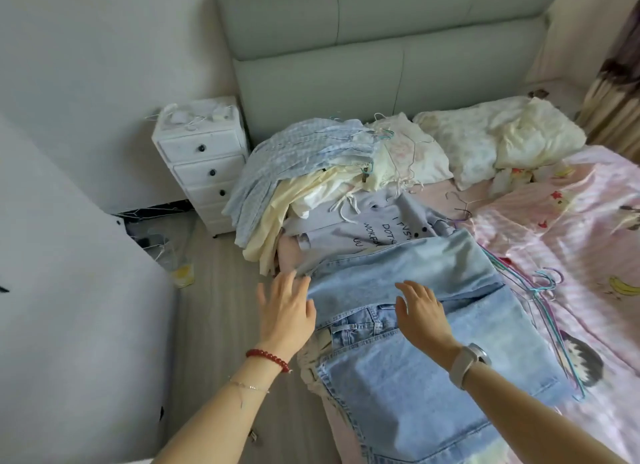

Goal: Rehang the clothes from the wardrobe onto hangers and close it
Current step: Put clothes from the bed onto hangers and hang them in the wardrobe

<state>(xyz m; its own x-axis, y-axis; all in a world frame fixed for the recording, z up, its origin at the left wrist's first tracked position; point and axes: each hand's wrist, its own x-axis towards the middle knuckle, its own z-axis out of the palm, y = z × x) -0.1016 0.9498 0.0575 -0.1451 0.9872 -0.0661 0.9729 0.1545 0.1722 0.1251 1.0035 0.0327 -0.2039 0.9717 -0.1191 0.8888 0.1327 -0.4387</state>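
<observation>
Matt faded denim jeans [408,290]; thin wire hangers [540,290]; smooth printed cotton sheet [588,221].

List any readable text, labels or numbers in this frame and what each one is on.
Grey printed top, seen upside down, partly covered by the jeans: fragments like "DOT" and "WOKE"; the rest is too blurred or hidden to read.
Watch face: unreadable.
Bedsheet: cartoon pictures only, no legible words.

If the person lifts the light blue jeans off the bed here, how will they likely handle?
The jeans lie folded over themselves in soft creases, so they would probably flop and unfold rather than hold shape. The denim looks thick, so likely fairly heavy for clothing. Both the left hand and right hand seem needed.
</observation>
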